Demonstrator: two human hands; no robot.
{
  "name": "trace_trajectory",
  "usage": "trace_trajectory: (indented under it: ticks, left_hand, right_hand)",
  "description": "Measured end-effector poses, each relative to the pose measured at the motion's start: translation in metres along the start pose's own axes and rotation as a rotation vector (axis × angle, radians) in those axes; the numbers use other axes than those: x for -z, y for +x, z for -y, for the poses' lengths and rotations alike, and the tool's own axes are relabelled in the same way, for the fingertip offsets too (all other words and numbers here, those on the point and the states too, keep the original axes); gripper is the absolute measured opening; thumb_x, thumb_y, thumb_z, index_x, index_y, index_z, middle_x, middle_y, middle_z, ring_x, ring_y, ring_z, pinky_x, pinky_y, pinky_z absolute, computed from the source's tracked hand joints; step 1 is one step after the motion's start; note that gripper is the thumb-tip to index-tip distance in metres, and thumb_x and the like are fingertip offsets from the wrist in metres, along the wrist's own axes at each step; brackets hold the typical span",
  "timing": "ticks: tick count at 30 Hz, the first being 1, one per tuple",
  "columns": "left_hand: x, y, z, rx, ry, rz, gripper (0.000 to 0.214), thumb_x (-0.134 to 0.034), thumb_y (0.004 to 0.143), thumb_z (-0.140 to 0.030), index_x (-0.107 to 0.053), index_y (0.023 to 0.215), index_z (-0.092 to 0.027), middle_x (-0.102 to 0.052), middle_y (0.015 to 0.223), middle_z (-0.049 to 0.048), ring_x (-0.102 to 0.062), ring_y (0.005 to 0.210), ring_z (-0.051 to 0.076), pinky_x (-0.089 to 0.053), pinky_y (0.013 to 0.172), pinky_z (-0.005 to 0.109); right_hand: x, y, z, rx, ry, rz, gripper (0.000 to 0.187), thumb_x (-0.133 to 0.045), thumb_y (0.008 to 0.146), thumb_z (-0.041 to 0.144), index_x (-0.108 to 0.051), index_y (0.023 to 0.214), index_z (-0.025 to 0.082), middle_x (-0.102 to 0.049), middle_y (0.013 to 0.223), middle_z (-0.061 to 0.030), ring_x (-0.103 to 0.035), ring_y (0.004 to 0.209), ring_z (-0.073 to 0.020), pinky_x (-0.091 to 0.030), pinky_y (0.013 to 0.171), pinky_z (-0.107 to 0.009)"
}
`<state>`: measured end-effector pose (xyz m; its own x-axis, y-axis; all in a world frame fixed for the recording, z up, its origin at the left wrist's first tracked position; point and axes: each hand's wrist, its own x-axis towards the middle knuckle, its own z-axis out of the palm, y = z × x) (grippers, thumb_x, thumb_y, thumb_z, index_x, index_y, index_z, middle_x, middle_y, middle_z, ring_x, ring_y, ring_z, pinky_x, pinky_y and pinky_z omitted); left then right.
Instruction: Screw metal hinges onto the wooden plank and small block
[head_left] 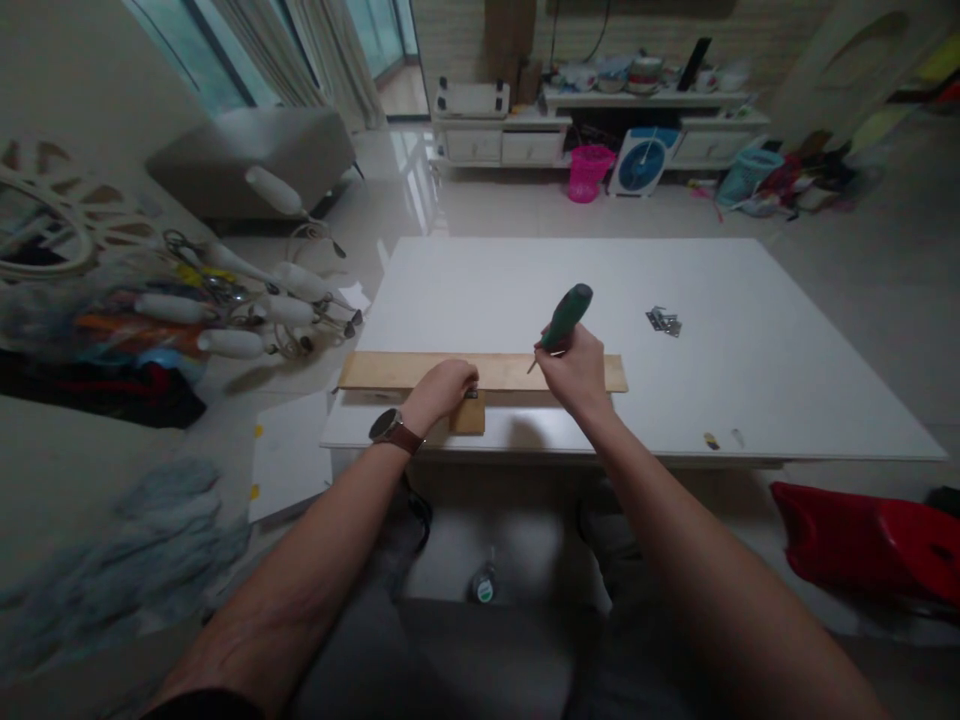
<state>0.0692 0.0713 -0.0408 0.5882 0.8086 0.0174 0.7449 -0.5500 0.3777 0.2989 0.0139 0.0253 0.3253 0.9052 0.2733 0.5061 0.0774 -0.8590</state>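
Observation:
A long wooden board lies across the near edge of the white table. A small wooden block sits just in front of it. My left hand, with a watch on its wrist, is closed over a small dark metal piece where the block meets the board. My right hand grips a green-handled screwdriver, its tip angled down and left just above the board.
A small pile of metal hinges lies on the table to the right. Two small bits lie near the front edge. A red stool stands at the right. White-handled tools clutter the left. Paper sheets lie on the floor.

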Motion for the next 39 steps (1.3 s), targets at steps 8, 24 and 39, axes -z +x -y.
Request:
trace_trajectory:
  ticks: [8,24,39]
  left_hand:
    - [0.009,-0.001,-0.022,0.052,0.332,0.091,0.023,-0.055,0.108,-0.028,-0.071,0.101,-0.013,-0.075,0.106,0.0158,-0.067,0.100,0.026,-0.049,0.087,0.035]
    - [0.008,0.007,-0.013,0.096,0.139,0.120,0.018,-0.062,0.103,-0.032,-0.072,0.104,-0.017,-0.078,0.097,0.0095,-0.068,0.088,0.024,-0.045,0.077,0.033]
    - [0.014,0.005,-0.009,0.056,0.219,0.139,0.019,-0.058,0.100,-0.027,-0.070,0.088,-0.019,-0.078,0.097,0.0103,-0.069,0.090,0.024,-0.044,0.078,0.033]
  right_hand:
    - [0.024,-0.001,-0.012,0.006,-0.001,-0.047,0.016,-0.065,0.073,0.011,-0.066,0.084,0.022,-0.076,0.079,-0.0037,-0.073,0.074,-0.0243,-0.055,0.074,-0.041]
    - [0.034,-0.002,-0.009,0.024,0.059,-0.065,0.015,-0.065,0.075,0.011,-0.068,0.086,0.021,-0.076,0.080,-0.0037,-0.073,0.074,-0.0235,-0.057,0.074,-0.040]
    - [0.032,-0.004,-0.008,0.006,0.062,-0.052,0.015,-0.066,0.072,0.012,-0.067,0.083,0.021,-0.076,0.080,-0.0042,-0.073,0.074,-0.0239,-0.055,0.074,-0.040]
